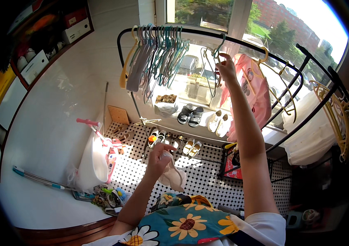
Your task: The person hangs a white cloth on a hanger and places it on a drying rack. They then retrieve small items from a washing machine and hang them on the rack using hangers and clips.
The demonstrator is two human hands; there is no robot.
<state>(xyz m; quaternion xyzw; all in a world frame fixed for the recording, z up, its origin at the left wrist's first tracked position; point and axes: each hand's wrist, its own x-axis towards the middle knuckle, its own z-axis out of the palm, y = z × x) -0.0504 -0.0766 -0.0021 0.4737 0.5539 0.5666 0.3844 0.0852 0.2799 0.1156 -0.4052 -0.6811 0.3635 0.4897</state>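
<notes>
At the top rail of the black drying rack, the right hand is raised with its fingers pinched closed on the hook of a teal hanger, which is hooked over or held just at the rail, beside a pink garment already hung there. Lower down, near the body, a small white cloth is gripped by the closed fingers of the left hand and is left dangling above the black-and-white tiled floor. A dense bundle of spare hangers is crowded on the rail to the left, and yellow hangers are carried on the rack's right end. Pairs of shoes are lined up on the sill and on the floor below the window. Several faults are judged possible from this position. The hanger may be snagged on neighbouring hooks if it is drawn sideways, and adjacent hangers could be dragged off the rail. The cloth, being held by one edge only, may be dropped onto the shoes or floor if the grip is relaxed while attention is on the rail. With one arm extended high, the pink garment could be brushed and dislodged.
</notes>
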